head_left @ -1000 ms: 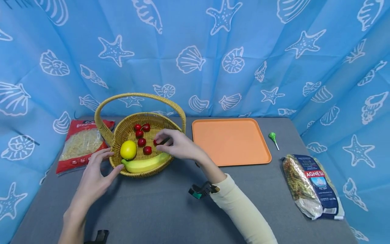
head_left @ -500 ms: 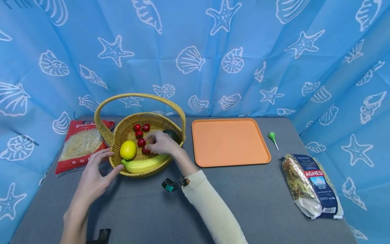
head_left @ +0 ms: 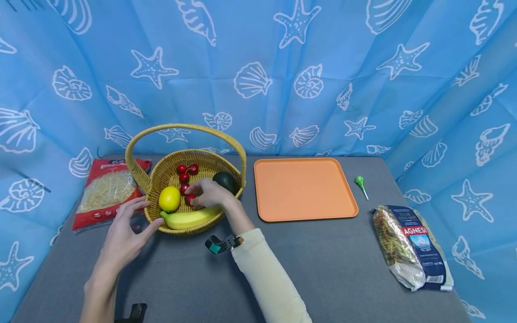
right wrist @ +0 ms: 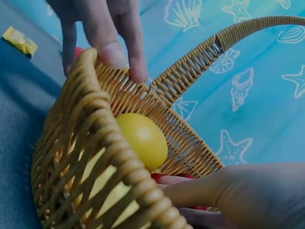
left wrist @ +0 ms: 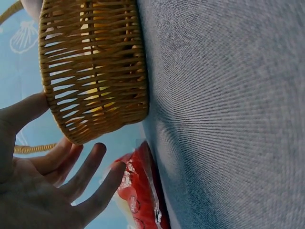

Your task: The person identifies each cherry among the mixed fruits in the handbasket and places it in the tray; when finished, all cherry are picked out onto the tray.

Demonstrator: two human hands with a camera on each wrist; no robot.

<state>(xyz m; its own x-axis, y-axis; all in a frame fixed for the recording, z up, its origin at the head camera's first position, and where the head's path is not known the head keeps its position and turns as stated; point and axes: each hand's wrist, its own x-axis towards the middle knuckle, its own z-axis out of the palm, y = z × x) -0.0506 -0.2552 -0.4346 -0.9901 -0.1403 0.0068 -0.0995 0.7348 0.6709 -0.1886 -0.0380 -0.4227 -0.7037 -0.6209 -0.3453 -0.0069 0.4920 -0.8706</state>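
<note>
We see a blue curtain (head_left: 278,105) with white shells (head_left: 253,79) and starfish (head_left: 296,21) behind and beside the gray counter (head_left: 343,269).

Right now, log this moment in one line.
left grip: at basket rim | right grip: inside basket, at cherry, hold unclear | lemon, banana: in basket | tray: right of basket

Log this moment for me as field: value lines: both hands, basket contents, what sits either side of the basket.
Left hand: touching the rim of the wicker basket
Right hand: inside the basket, fingertips at a red cherry; grip unclear
Basket contents: lemon, banana, cherries, dark rounded item
Left of basket: red bag
Right of basket: orange tray, green lollipop, Agnesi bag
</note>
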